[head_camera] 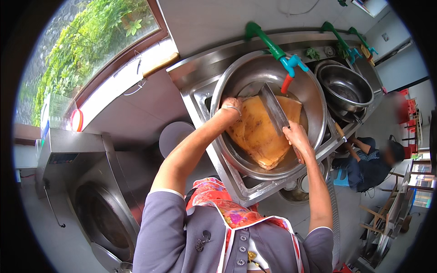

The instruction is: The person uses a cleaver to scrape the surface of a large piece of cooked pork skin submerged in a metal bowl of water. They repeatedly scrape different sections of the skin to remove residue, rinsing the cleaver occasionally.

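Note:
A large slab of golden-brown, skin-on meat (261, 131), probably pork, lies in a wide stainless steel basin (315, 102) with some liquid in its bottom. My left hand (233, 104), a bangle at its wrist, grips the slab's upper left edge; its fingertips are partly hidden. In my right hand (296, 136) is the wooden handle of a cleaver (274, 109). Its broad blade is tilted over the skin and points away from me. Whether the blade's edge touches the skin is hard to tell.
Over the basin's far rim hangs a green and blue tap (290, 65) with a red nozzle. Nested steel bowls (344, 85) and a wooden-handled tool (339, 131) sit rightward on the steel sink unit (239, 189). A person (372, 163) sits low at right; a large wok (102, 218) is at left.

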`<move>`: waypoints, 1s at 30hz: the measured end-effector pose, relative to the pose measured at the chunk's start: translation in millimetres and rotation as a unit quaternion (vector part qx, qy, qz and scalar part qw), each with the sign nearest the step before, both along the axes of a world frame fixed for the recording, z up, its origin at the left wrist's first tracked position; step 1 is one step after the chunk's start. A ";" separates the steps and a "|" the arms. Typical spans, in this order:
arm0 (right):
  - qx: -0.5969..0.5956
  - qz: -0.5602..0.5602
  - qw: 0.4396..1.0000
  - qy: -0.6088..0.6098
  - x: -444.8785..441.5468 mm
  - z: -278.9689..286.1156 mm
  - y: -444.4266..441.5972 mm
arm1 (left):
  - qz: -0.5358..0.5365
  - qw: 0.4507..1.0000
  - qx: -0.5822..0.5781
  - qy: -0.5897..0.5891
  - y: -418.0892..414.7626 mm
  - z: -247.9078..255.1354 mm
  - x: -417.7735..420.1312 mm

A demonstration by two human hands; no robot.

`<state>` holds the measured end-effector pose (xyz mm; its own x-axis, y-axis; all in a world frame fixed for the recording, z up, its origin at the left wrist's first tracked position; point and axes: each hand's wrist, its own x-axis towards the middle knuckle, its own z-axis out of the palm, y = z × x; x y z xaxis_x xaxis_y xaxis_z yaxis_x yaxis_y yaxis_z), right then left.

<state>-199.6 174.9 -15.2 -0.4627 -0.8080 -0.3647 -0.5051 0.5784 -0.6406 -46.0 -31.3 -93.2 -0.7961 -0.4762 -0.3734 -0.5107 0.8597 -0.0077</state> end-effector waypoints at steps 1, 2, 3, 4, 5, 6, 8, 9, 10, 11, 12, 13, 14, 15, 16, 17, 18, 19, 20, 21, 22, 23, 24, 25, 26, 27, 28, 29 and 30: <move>-0.006 -0.005 1.000 -0.004 0.2 1.9 0.5 | -0.011 1.000 0.009 0.006 0.7 1.1 1.0; -0.012 -0.011 1.000 -0.008 1.0 2.6 0.7 | -0.001 0.999 0.024 0.032 -1.5 0.4 5.6; 0.017 0.002 1.000 0.020 -1.6 3.4 -1.0 | 0.008 0.997 0.041 0.062 -2.4 -0.3 9.8; -0.008 0.011 0.997 0.081 -7.3 -4.0 1.5 | -0.028 0.998 0.036 0.043 -3.0 5.7 8.3; -0.029 0.026 0.990 0.138 -9.5 -12.5 2.1 | -0.114 0.985 -0.059 0.114 -12.3 -28.0 25.1; -0.024 0.027 0.987 0.154 -11.9 -12.6 2.5 | -0.033 0.998 0.037 0.048 -1.6 6.1 15.6; 0.001 0.028 0.986 0.164 -6.4 -6.5 7.4 | 0.040 0.990 0.133 0.000 3.9 35.2 15.1; 0.008 0.030 0.986 0.165 -4.7 -2.8 1.9 | 0.055 0.990 0.110 0.067 2.0 19.1 23.2; 0.011 0.033 0.986 0.165 -4.3 -0.9 -4.7 | 0.074 0.988 0.095 0.093 5.1 16.1 23.0; 0.007 0.037 0.989 0.141 -5.3 -3.4 -5.1 | 0.093 0.985 0.080 0.119 11.0 12.8 24.7; 0.000 0.038 0.992 0.116 -7.4 -6.8 -3.4 | 0.067 0.985 0.034 0.154 21.7 23.8 30.6; -0.011 0.046 0.995 0.089 -3.7 -8.6 -6.5 | 0.134 0.975 0.016 0.175 25.9 6.7 27.9; -0.002 0.069 0.994 0.079 1.0 -8.7 -9.2 | 0.130 0.974 0.011 0.188 32.7 7.7 30.9; 0.005 0.071 0.997 0.023 3.8 -4.5 -13.3 | 0.125 0.971 0.008 0.203 41.4 10.4 35.9; 0.016 0.075 0.997 -0.032 5.7 1.2 -16.1 | 0.120 0.959 -0.002 0.258 47.5 5.9 39.7; 0.027 0.081 0.993 -0.087 6.1 5.1 -19.4 | 0.113 0.944 -0.012 0.311 51.9 2.6 44.0; 0.026 0.094 0.986 -0.135 1.8 2.8 -19.5 | 0.126 0.935 -0.009 0.331 57.6 8.8 46.8; 0.025 0.107 0.979 -0.170 -3.9 -0.9 -20.5 | 0.124 0.925 -0.006 0.358 60.3 9.1 51.9; 0.025 0.098 0.979 -0.180 -11.2 -0.9 -22.4 | 0.126 0.920 -0.009 0.371 61.7 9.7 55.4; 0.024 0.091 0.977 -0.192 -17.4 0.4 -25.6 | 0.130 0.915 -0.012 0.382 63.0 11.7 58.5; 0.009 0.066 0.978 -0.198 -23.8 -4.2 -26.8 | 0.130 0.907 -0.011 0.401 66.0 14.0 58.3; 0.010 0.059 0.985 -0.164 -30.4 -7.1 -31.8 | 0.132 0.907 -0.021 0.399 67.4 16.6 56.9; 0.020 0.073 0.986 -0.150 -35.2 -7.0 -36.6 | 0.120 0.903 -0.021 0.412 67.6 16.1 57.0; 0.030 0.087 0.986 -0.136 -38.2 -6.9 -40.1 | 0.108 0.899 -0.021 0.424 67.4 16.6 57.3; 0.039 0.099 0.981 -0.164 -40.1 -6.4 -42.4 | 0.115 0.899 -0.016 0.423 66.1 18.0 58.1; 0.052 0.111 0.973 -0.195 -37.3 -0.9 -43.3 | 0.123 0.899 -0.009 0.420 67.6 22.2 60.0; 0.064 0.122 0.965 -0.225 -35.5 4.5 -43.8 | 0.131 0.899 -0.002 0.417 68.9 25.0 61.3; 0.074 0.129 0.962 -0.230 -35.4 8.6 -43.7 | 0.129 0.896 -0.006 0.425 69.9 25.2 62.1; 0.082 0.136 0.959 -0.235 -36.1 13.3 -43.9 | 0.125 0.892 -0.011 0.434 70.2 25.9 62.1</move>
